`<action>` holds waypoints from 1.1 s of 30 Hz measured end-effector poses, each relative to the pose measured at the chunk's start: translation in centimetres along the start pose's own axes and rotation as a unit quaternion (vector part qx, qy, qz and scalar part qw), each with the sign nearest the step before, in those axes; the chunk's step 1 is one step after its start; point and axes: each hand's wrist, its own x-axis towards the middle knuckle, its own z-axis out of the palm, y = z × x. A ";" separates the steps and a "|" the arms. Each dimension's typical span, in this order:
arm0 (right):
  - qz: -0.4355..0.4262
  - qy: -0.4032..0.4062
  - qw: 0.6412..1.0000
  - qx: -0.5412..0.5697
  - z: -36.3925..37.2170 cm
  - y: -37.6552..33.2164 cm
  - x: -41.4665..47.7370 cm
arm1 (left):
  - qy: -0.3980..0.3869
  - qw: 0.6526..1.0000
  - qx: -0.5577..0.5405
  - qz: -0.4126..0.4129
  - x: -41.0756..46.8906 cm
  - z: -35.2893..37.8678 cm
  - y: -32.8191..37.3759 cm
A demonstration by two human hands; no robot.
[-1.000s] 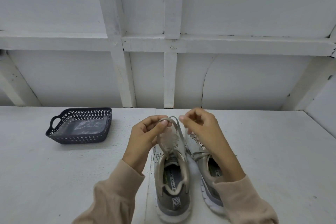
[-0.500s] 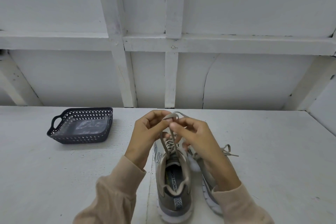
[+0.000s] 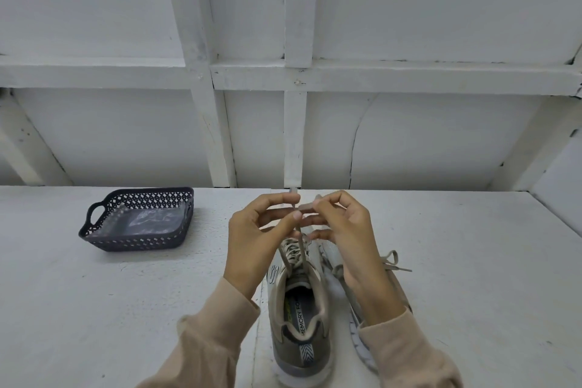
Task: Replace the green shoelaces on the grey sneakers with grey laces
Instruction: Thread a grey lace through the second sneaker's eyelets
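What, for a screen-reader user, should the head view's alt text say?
The left hand and right hand pinch a grey lace above a grey sneaker on a white table. A second sneaker with a tied bow stands to its right; a dark basket sits farther left.

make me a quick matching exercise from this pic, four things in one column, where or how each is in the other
1 basket
2 left sneaker
3 right sneaker
4 left hand

A lace ends pulled up, untied
B on the table, left of both sneakers
C pinches one of the lace ends
D lace tied in a bow

Pairs: 1-B, 2-A, 3-D, 4-C
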 end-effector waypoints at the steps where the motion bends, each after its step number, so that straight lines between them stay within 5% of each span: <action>1: 0.006 0.000 1.000 0.016 0.1 0.3 0.0 | 0.005 0.999 0.032 0.025 0.0 0.0 -0.1; 7: 0.030 -0.037 0.997 0.061 0.5 2.4 0.0 | -0.015 0.980 0.150 0.128 0.3 -0.3 -0.2; 16: 0.010 -0.134 0.990 -0.039 -1.1 2.8 -0.2 | -0.016 0.985 0.123 0.117 0.7 -0.6 -0.5; 20: -0.062 -0.087 0.980 -0.165 -1.4 2.8 0.2 | -0.009 0.990 0.100 0.099 0.6 -0.6 -0.8; 29: -0.229 0.007 0.953 -0.197 -0.4 3.4 -0.6 | 0.025 0.999 -0.007 -0.025 0.9 -0.2 -0.9; 33: -0.356 -0.038 0.894 -0.268 -0.8 3.9 -0.1 | 0.027 0.998 -0.033 -0.043 0.8 -0.3 -1.0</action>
